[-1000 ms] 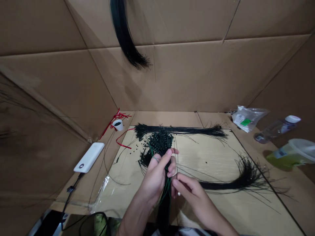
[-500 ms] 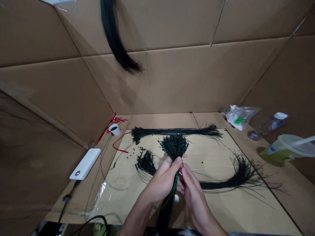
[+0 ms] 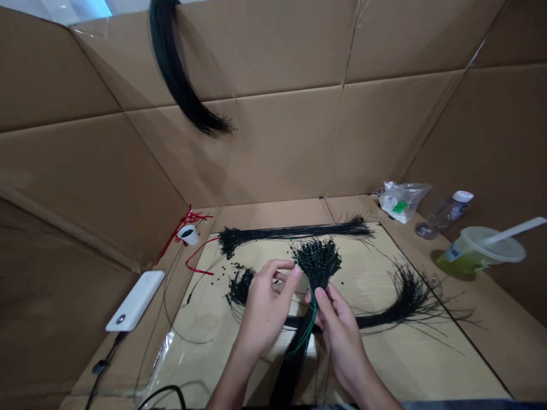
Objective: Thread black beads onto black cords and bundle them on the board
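Note:
A thick bundle of black strands (image 3: pixel 294 353) with a flared, beaded-looking head (image 3: pixel 318 259) stands slanted in front of me. My right hand (image 3: pixel 342 330) grips it just below the head, thumb across the front. Green thread (image 3: pixel 313 310) runs along the bundle and up to the head's left side. There my left hand (image 3: pixel 267 302) has its thumb and forefinger tips pinched together on the green thread, the other fingers curled. Behind my hands lies a second black bundle (image 3: pixel 384 317), its knobbly end (image 3: pixel 241 286) to the left. A third bundle (image 3: pixel 290 233) lies straight across the back of the board.
At left are a white cup of black bits (image 3: pixel 188 234), red ribbon (image 3: pixel 199 270) and a white power bank (image 3: pixel 135 300) with a cable. A plastic bag (image 3: pixel 401 200), a bottle (image 3: pixel 442 216) and a green drink cup (image 3: pixel 474 250) stand right. Another black bundle (image 3: pixel 183 85) hangs above.
My left hand has let go of the bundle's neck and moved left to the green thread. My right hand has taken the neck. The view has shifted slightly right.

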{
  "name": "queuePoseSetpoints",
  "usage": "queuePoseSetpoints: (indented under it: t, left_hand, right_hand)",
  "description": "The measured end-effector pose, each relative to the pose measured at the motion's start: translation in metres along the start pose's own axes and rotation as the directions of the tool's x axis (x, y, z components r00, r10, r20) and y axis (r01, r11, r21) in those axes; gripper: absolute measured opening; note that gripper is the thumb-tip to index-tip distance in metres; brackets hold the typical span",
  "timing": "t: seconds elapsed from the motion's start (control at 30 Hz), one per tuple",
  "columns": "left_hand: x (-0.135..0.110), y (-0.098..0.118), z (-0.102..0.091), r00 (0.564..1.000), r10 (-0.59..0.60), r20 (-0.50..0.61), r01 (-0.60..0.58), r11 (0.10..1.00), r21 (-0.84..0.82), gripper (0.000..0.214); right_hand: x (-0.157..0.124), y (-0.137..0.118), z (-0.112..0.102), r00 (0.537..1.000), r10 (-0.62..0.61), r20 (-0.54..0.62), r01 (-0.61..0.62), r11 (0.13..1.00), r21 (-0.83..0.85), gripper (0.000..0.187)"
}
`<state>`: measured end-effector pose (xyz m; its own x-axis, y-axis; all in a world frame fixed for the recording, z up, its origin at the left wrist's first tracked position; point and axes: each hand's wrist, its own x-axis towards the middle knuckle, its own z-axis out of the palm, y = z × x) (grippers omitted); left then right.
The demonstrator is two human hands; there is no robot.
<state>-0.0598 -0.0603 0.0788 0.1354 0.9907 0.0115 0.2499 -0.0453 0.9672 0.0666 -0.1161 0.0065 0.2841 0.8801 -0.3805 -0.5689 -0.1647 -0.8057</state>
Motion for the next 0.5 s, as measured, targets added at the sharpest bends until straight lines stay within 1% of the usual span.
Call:
queuePoseSetpoints:
  t: [0.07,0.17,0.23,0.33,0.4,0.43,0.5]
  left_hand:
    - [-0.001,-0.001,0.0,0.998,0.018,-0.055,-0.017,1.0,0.018,0.023]
    - [0.0,0.001,0.001,0.999,0.013,-0.044,-0.012,1.0,0.028,0.02]
    - [0.0,0.002,0.001,0.999,0.035,-0.038,-0.033,0.998,0.05,0.016]
    - [0.0,0.003,0.0,0.992,0.108,-0.059,-0.102,0.99,0.098,0.009]
    - [-0.003,0.002,0.001,0.986,0.145,-0.079,-0.135,0.983,0.121,0.01]
    - [-0.004,0.001,0.002,0.985,0.154,-0.077,-0.144,0.982,0.123,0.011]
    - [-0.009,0.001,0.004,0.989,0.147,-0.031,-0.143,0.986,0.09,0.014]
  right_hand:
    - [-0.001,0.0,-0.001,1.0,-0.02,-0.007,0.02,1.0,-0.018,0.053]
    - [-0.002,0.002,-0.002,0.997,-0.052,0.049,0.055,0.997,-0.048,0.047]
    - [-0.003,0.003,-0.002,0.996,-0.048,0.069,0.052,0.998,-0.047,0.044]
    - [-0.001,0.005,-0.001,1.0,0.017,0.024,-0.018,0.999,0.034,0.048]
    - [0.001,0.007,0.001,0.998,0.057,-0.011,-0.055,0.993,0.107,0.054]
    - [0.002,0.009,0.002,0.997,0.067,-0.026,-0.063,0.988,0.14,0.056]
    - [0.004,0.012,0.003,0.996,0.083,-0.043,-0.074,0.979,0.19,0.057]
